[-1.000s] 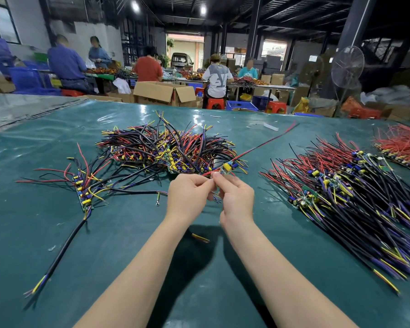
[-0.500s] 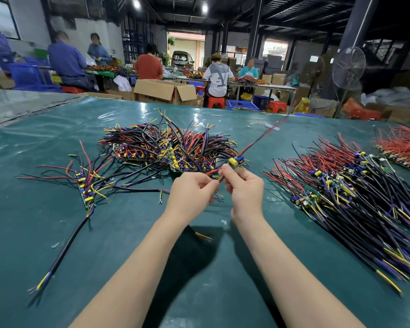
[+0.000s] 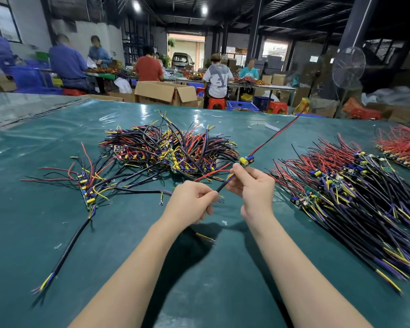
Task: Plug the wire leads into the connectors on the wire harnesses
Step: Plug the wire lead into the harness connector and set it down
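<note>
Bare teal sheeting of the desk [image 3: 199, 280] lies open between the forearms, down to the near edge. Above it the left hand [image 3: 192, 203], fingers curled, pinches a black sheathed cable [image 3: 220, 187]. The right hand [image 3: 253, 188] pinches that cable's yellow and purple end just below a small circuit board with a yellow capacitor [image 3: 246, 160], whose red-and-black wire pair [image 3: 275, 136] slants up to the right. A tangled heap of multicoloured harnesses [image 3: 171, 150] lies just beyond the hands. A long fanned pile of harnesses [image 3: 353, 192] crowds the right side, and a small bunch of harnesses [image 3: 88, 185] lies to the left. A short loose lead [image 3: 205, 236] rests under the left hand.
</note>
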`<action>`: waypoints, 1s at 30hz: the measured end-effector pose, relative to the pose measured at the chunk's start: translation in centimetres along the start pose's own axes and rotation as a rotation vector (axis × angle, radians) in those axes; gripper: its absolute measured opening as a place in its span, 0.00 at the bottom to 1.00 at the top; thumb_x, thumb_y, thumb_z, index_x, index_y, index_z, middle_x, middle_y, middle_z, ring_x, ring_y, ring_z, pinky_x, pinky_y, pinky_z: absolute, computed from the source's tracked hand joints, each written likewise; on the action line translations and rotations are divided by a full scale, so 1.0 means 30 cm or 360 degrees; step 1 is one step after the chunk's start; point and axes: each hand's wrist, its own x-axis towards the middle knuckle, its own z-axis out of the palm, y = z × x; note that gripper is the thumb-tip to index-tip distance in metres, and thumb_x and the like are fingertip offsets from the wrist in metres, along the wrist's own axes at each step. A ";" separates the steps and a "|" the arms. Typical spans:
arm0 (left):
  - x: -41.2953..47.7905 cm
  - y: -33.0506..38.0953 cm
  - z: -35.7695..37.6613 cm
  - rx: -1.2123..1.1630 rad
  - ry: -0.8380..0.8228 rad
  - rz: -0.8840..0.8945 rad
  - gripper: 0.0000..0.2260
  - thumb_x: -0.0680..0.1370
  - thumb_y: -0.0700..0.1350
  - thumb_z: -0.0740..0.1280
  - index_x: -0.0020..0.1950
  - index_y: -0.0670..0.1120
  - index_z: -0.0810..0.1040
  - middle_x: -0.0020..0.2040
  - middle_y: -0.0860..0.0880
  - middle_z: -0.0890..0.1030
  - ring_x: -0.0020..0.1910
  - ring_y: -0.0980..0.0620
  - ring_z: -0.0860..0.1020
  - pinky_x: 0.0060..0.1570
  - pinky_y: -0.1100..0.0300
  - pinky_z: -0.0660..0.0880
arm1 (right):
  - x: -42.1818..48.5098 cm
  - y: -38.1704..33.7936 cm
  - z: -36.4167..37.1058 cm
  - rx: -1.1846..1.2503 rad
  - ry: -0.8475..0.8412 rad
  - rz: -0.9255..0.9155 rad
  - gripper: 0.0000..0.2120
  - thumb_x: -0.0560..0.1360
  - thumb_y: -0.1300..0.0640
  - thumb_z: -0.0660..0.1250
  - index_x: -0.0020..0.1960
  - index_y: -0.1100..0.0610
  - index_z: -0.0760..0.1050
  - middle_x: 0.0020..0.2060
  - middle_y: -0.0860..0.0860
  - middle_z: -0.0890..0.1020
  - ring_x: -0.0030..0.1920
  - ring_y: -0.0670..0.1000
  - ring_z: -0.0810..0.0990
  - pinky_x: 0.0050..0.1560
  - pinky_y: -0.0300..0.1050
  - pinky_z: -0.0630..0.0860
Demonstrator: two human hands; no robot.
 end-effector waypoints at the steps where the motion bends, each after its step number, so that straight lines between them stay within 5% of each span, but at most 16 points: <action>1: -0.002 0.004 0.001 -0.0068 -0.0034 0.0005 0.11 0.77 0.40 0.63 0.35 0.48 0.78 0.21 0.54 0.75 0.17 0.59 0.67 0.18 0.70 0.64 | 0.001 0.000 -0.004 0.0060 0.0026 0.0052 0.13 0.75 0.66 0.65 0.31 0.60 0.75 0.18 0.47 0.75 0.20 0.41 0.71 0.24 0.34 0.74; 7: -0.009 0.023 0.004 -0.0110 -0.0117 0.0038 0.11 0.78 0.43 0.62 0.36 0.48 0.78 0.21 0.57 0.75 0.21 0.63 0.69 0.18 0.71 0.61 | 0.032 -0.003 -0.053 0.0300 0.0205 0.0336 0.12 0.76 0.62 0.64 0.34 0.59 0.73 0.19 0.46 0.75 0.20 0.41 0.73 0.23 0.34 0.74; 10: -0.007 0.021 0.004 0.0313 -0.0036 0.0179 0.15 0.78 0.47 0.62 0.31 0.51 0.75 0.19 0.57 0.70 0.22 0.61 0.67 0.24 0.69 0.61 | 0.044 0.008 -0.072 0.0370 0.0269 0.0467 0.12 0.76 0.61 0.64 0.35 0.59 0.72 0.18 0.46 0.75 0.19 0.41 0.73 0.23 0.34 0.75; 14: -0.008 0.003 0.008 0.0809 0.0021 0.0269 0.13 0.80 0.45 0.58 0.35 0.47 0.73 0.26 0.54 0.68 0.33 0.51 0.68 0.33 0.58 0.57 | 0.047 0.018 -0.064 0.0318 0.0252 0.0469 0.12 0.76 0.63 0.64 0.34 0.60 0.72 0.17 0.48 0.75 0.18 0.42 0.73 0.21 0.34 0.73; 23: -0.001 -0.008 0.005 0.0368 -0.0076 0.0440 0.14 0.74 0.46 0.70 0.29 0.54 0.71 0.20 0.57 0.67 0.24 0.58 0.65 0.28 0.66 0.60 | 0.052 -0.005 -0.065 0.0315 0.0175 0.0350 0.13 0.77 0.63 0.63 0.34 0.59 0.72 0.18 0.45 0.74 0.19 0.41 0.71 0.24 0.36 0.76; 30: 0.013 -0.040 -0.005 0.0320 0.0124 0.0254 0.18 0.73 0.47 0.70 0.26 0.51 0.67 0.21 0.55 0.65 0.23 0.58 0.64 0.26 0.66 0.60 | 0.037 -0.022 -0.033 0.0288 0.0045 0.0173 0.12 0.76 0.64 0.63 0.34 0.59 0.72 0.19 0.45 0.74 0.20 0.41 0.71 0.24 0.37 0.76</action>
